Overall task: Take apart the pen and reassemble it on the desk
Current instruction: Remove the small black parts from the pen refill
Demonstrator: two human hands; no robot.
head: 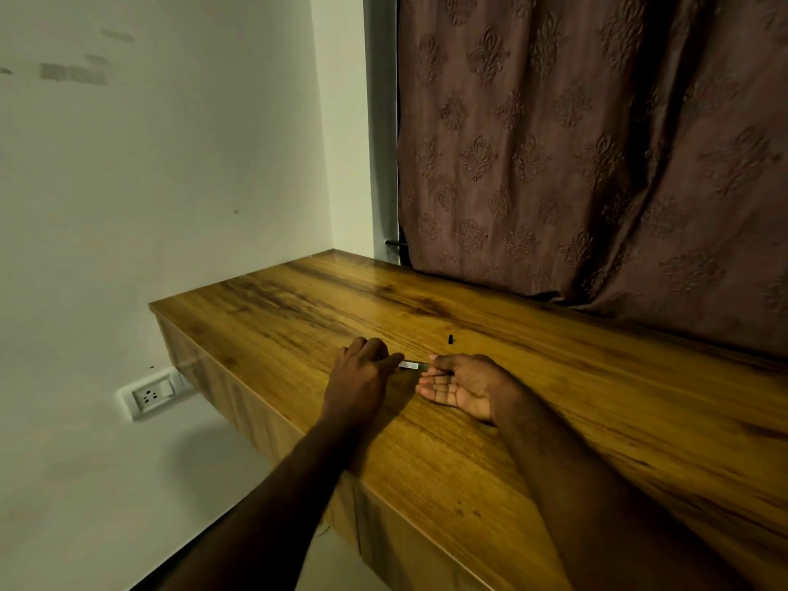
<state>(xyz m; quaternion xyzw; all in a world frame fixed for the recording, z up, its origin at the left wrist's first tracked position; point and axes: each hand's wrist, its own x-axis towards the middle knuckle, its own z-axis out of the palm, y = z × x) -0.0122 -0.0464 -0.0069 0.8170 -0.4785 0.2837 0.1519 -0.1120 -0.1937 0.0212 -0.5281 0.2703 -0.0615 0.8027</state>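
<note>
A thin pale pen barrel (412, 365) with small print on it lies low over the wooden desk (554, 420), held between both hands. My left hand (362, 373) pinches its left end, knuckles up. My right hand (462, 386) grips the right end between thumb and forefinger, palm turned up and the other fingers spread. A small black pen piece (450, 339) stands alone on the desk just beyond my right hand.
A brown patterned curtain (597, 142) hangs along the desk's far edge. A white wall (170, 164) borders the left, with a socket and switch plate (151, 393) below the desk's left end. The desk's near edge runs diagonally under my forearms.
</note>
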